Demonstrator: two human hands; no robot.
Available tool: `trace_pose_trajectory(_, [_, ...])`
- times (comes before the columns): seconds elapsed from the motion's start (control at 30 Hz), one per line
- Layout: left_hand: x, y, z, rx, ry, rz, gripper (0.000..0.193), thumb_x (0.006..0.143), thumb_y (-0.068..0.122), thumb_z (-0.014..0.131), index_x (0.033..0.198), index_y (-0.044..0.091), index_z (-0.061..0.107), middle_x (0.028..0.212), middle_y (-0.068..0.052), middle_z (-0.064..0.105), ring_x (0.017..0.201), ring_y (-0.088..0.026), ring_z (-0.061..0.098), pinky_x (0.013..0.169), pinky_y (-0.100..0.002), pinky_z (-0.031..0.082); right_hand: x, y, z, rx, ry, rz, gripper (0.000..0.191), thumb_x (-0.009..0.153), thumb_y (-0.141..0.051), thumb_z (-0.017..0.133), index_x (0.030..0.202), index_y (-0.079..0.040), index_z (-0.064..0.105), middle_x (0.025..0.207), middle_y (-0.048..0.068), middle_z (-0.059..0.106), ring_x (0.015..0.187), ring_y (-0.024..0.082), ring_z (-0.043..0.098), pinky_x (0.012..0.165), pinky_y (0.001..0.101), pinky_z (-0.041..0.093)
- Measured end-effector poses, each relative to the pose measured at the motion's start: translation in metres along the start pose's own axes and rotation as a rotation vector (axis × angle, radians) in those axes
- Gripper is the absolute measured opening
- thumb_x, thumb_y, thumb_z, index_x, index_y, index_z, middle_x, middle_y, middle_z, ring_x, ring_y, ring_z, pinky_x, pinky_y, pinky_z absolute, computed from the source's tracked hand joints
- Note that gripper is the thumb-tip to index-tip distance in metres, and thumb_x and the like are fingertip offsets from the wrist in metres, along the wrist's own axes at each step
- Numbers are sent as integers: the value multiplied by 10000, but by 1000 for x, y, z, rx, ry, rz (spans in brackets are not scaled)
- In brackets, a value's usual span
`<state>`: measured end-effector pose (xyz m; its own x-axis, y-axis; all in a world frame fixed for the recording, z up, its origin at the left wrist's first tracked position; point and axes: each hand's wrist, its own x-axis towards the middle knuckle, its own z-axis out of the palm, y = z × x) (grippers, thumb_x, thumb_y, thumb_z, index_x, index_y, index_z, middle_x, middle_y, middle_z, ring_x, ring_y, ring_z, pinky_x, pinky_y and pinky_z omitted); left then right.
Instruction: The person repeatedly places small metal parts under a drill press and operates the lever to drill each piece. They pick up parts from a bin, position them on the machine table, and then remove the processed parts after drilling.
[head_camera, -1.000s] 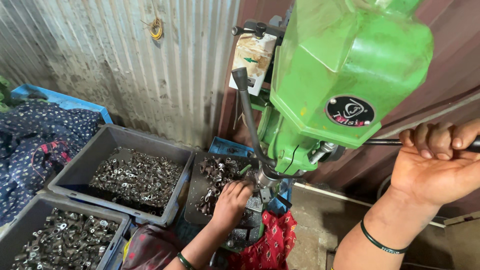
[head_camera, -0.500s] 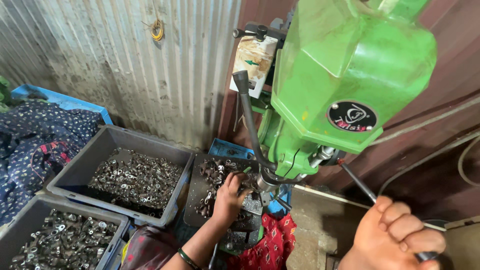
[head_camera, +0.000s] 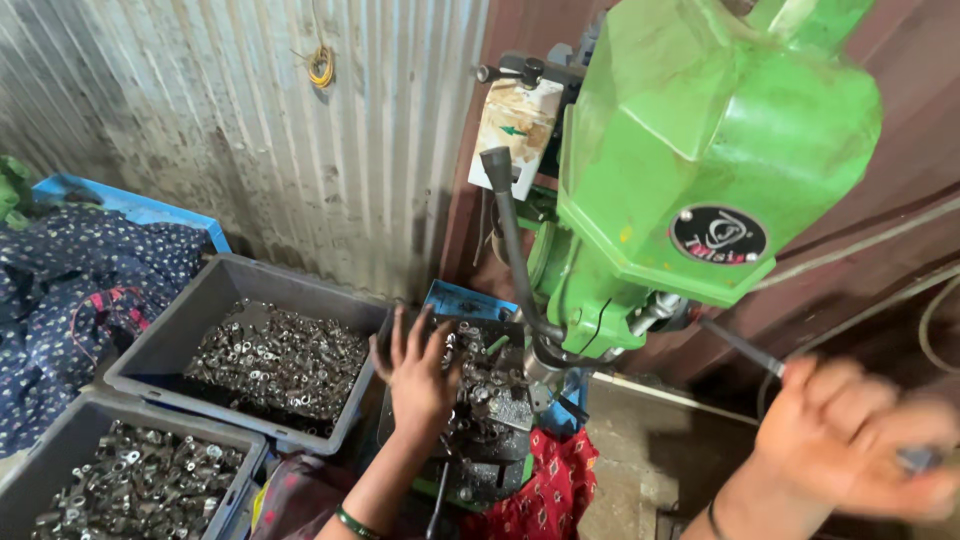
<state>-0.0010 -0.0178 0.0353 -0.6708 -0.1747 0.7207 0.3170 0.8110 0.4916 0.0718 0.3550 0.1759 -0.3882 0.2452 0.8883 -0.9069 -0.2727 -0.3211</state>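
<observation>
- Corrugated metal wall (head_camera: 300, 150) rises behind both hands, with a green drill press (head_camera: 700, 170) above them.
- Left hand (head_camera: 420, 375), fingers spread, hovers over loose metal parts (head_camera: 490, 385) on the press table: feeding a piece looks like the step underway.
- Right hand (head_camera: 850, 440), blurred, is closed around the feed handle (head_camera: 745, 348).
- Next move needs one part seated under the spindle.
- Two grey bins (head_camera: 180, 330) of parts sit left of the left hand.

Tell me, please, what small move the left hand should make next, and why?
Probably lower the left hand to pick one metal piece from the pile under the green drill press. Its fingers are spread and empty just above those pieces, while the right hand, blurred, grips the feed lever.
</observation>
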Motion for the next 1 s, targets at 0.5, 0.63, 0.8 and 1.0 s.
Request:
trace_pose_trajectory(0.5, [-14,-5,32,-745,-453,-379,282,836,204,756,1048,17,759,928,-160,802,854,-204,796,765,-351,598,125,23,24,26,126,348,478,1151,-485,464,856,-117,389,700,-24,294,641,137,249,678,286,258])
trace_pose_trajectory(0.63, [-15,15,14,-612,-486,-400,250,859,188,734,1080,80,782,931,-147,795,802,-250,784,750,-360,590,124,26,23,5,118,330,473,1140,-486,486,865,-114,391,689,-27,294,645,139,250,687,289,263])
trace_pose_trajectory(0.8, [-18,33,9,-530,-385,-165,206,901,205,709,1063,94,771,968,-132,779,859,-311,751,770,-399,579,122,24,22,30,109,343,496,1160,-500,469,867,-108,388,691,-22,303,649,145,261,666,287,263])
trace_pose_trajectory(1.0, [-35,30,12,-429,-254,73,194,900,197,704,1045,73,742,1004,-123,775,897,-312,734,819,-431,550,114,17,26,64,123,315,456,1167,-418,446,857,-87,403,710,12,364,631,161,290,651,295,284])
